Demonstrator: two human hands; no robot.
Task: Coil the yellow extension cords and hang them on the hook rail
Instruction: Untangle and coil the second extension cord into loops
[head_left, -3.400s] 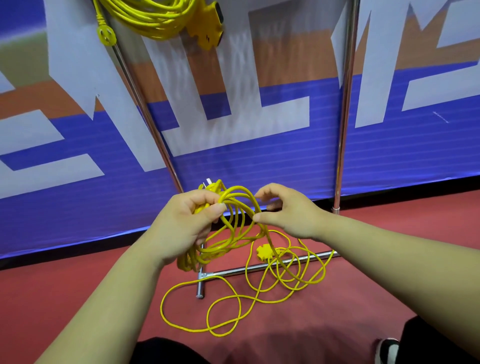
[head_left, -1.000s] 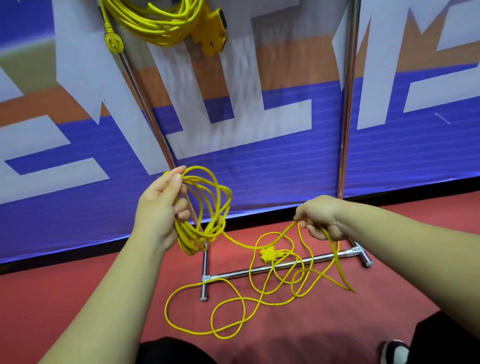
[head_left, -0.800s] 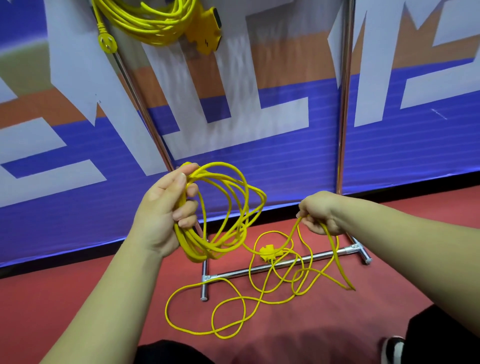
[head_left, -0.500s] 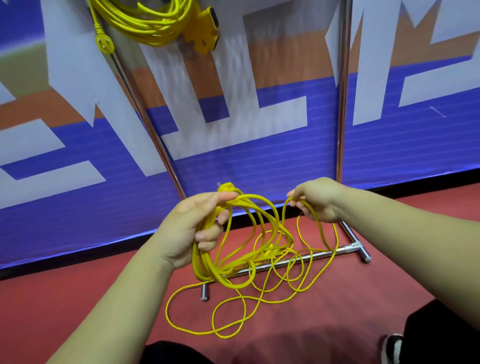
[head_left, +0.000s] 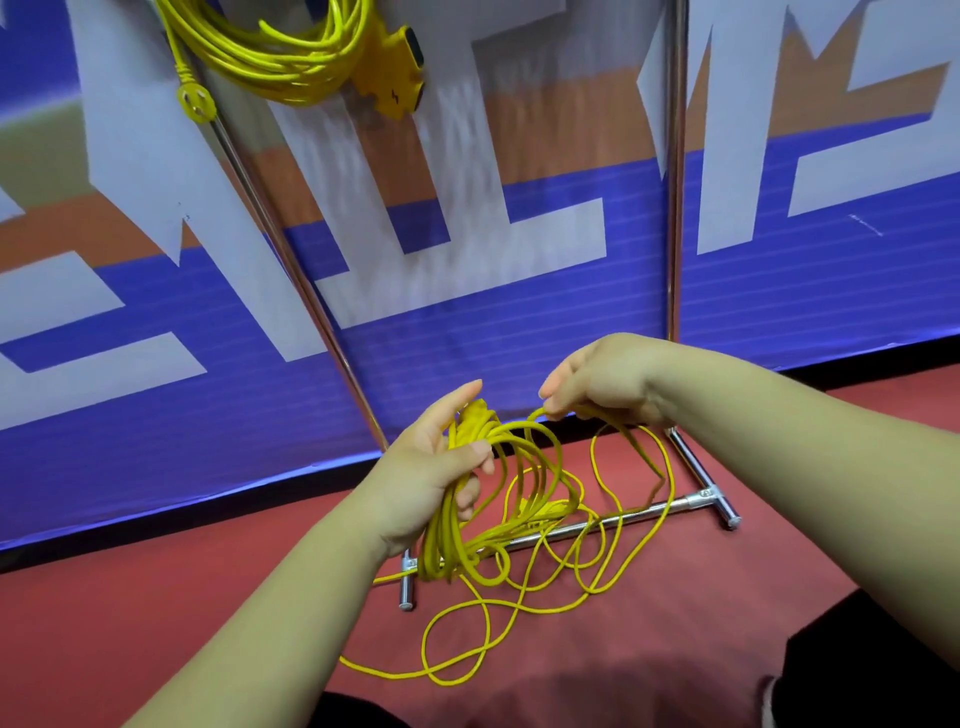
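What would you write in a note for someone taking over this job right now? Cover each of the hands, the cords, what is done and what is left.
Left hand: grips the part-wound coil.
Right hand: pinches the next loop of the same cord, close beside the left hand.
Loose cord: lies in tangled loops on the red floor, across the rack base.
Done: one coiled cord hangs at the top of the rack.
Left: feed the remaining loops into the coil, then hang it on the rail.
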